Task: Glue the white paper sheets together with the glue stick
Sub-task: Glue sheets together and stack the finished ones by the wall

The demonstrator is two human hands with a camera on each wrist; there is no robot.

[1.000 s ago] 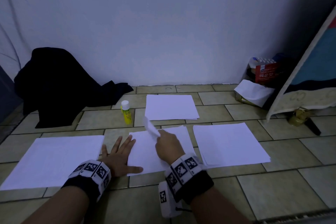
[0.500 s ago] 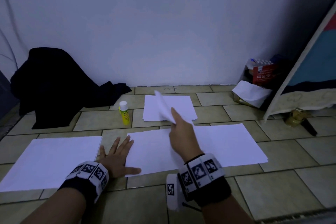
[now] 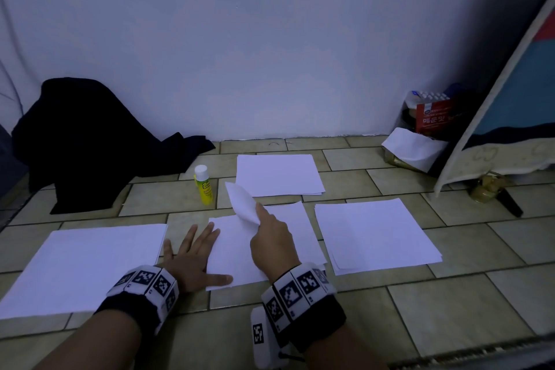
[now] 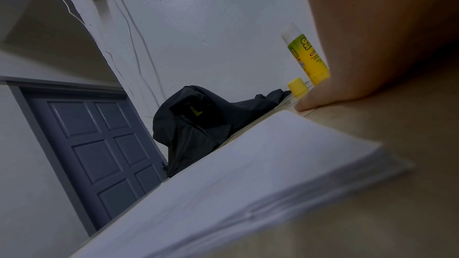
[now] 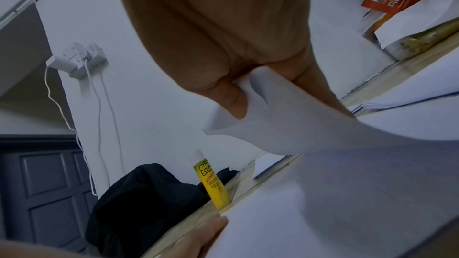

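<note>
The middle white paper sheet [image 3: 285, 243] lies on the tiled floor right in front of me. My right hand [image 3: 260, 221] pinches its far left corner [image 5: 273, 117] between thumb and finger, and that corner curls up off the floor. My left hand [image 3: 192, 252] lies flat with fingers spread, thumb and fingertips pressing the sheet's left edge. The yellow glue stick [image 3: 203, 185] stands upright beyond my left hand, untouched. It also shows in the left wrist view [image 4: 308, 58] with a small yellow cap [image 4: 298, 87] beside it, and in the right wrist view [image 5: 211, 180].
More white paper lies in a left stack [image 3: 84, 261], a back stack [image 3: 277, 174] and a right stack [image 3: 375, 234]. A black cloth [image 3: 90, 144] is heaped by the wall at left. A red packet [image 3: 432, 117] and a leaning board [image 3: 510, 84] stand at right.
My right hand swung the lifted corner away to the right and forward, then brought it back left over the middle sheet. The left hand stayed pressed flat in place.
</note>
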